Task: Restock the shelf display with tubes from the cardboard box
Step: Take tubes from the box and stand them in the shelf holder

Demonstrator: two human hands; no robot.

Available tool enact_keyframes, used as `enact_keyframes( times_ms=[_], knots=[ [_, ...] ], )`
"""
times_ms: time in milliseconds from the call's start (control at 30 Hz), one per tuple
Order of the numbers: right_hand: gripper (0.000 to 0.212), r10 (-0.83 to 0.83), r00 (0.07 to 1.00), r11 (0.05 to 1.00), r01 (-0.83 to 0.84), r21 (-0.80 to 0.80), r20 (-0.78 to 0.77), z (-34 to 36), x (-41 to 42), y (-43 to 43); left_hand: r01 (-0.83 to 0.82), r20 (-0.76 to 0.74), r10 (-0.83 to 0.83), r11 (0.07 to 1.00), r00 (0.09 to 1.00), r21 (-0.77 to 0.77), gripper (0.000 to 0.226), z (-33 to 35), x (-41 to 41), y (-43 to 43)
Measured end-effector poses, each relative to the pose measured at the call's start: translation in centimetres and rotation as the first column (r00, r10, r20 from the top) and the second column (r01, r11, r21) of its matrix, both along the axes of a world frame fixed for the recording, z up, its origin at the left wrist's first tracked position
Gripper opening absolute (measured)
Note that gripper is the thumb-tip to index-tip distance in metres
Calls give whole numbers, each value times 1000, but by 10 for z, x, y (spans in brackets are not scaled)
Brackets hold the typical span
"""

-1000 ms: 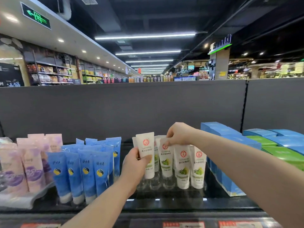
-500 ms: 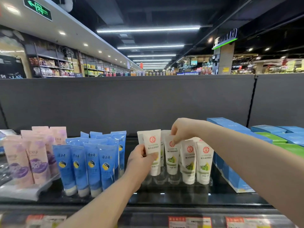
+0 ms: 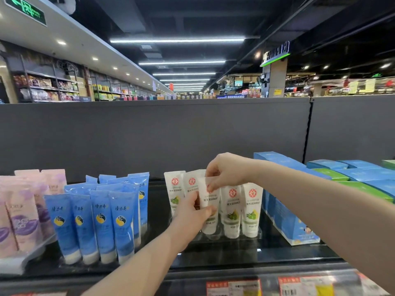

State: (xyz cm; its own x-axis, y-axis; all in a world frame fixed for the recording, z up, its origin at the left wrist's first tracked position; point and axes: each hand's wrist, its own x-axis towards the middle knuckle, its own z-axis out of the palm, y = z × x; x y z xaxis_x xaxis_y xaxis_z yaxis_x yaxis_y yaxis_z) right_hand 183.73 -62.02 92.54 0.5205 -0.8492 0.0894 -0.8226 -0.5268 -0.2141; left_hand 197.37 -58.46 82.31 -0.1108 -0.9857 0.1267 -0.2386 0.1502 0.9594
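The white tube point(image 3: 211, 198) was held upright, its long axis near vertical, with the flat crimped end pointed up and the cap end pointed down toward the shelf point(image 3: 213, 256). Its printed face was turned to the camera. The crimped top edge was pinched from above by the right grip point(image 3: 228, 171), whose thumb and fingertips were curled onto it. The tube's middle was held by the left grip point(image 3: 190, 214), with the thumb laid across the front and the fingers curled behind it, mostly out of view. Whether the cap was seated in the clear rack point(image 3: 235, 239) below the grips could not be told.

Just to the right of the left grip, and under the right grip's wrist, two matching tubes point(image 3: 252, 210) were stood cap-down in that rack. Two more were seen just behind the left grip, to its left. Well to the left of both grips, a block of blue tubes point(image 3: 96, 221) was stood cap-down, with pink tubes point(image 3: 25, 210) beyond them. Beneath the right forearm, blue boxes point(image 3: 284, 221) were stacked on the shelf.
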Motion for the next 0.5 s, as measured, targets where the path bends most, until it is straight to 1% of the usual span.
enact_keyframes(
  times_ms=[67,167,233,300,367,467,500],
  knots=[
    [10,-7,1000,1000,7,9,-13,0,1,0,6,48,-7,1000,999,19,24,-3,3,-3],
    [18,-20,999,1000,21,6,-39,2,1,-1,-12,170,5,999,985,38,29,-7,12,-7],
    [18,-23,998,1000,23,6,-51,3,2,-2,-48,286,36,998,958,33,36,-11,19,-10],
    [16,-28,998,1000,29,8,-65,4,2,-2,-65,390,49,997,920,29,48,-16,23,-12],
    [15,-38,997,999,40,17,-74,5,3,-2,-63,447,35,997,894,47,59,-21,25,-14],
    [15,-46,996,997,50,52,-78,8,4,-2,-42,494,-4,996,869,81,65,-24,25,-12],
    [15,-47,995,997,53,63,-88,9,5,-2,-31,538,-16,996,843,78,65,-24,25,-12]
  ],
)
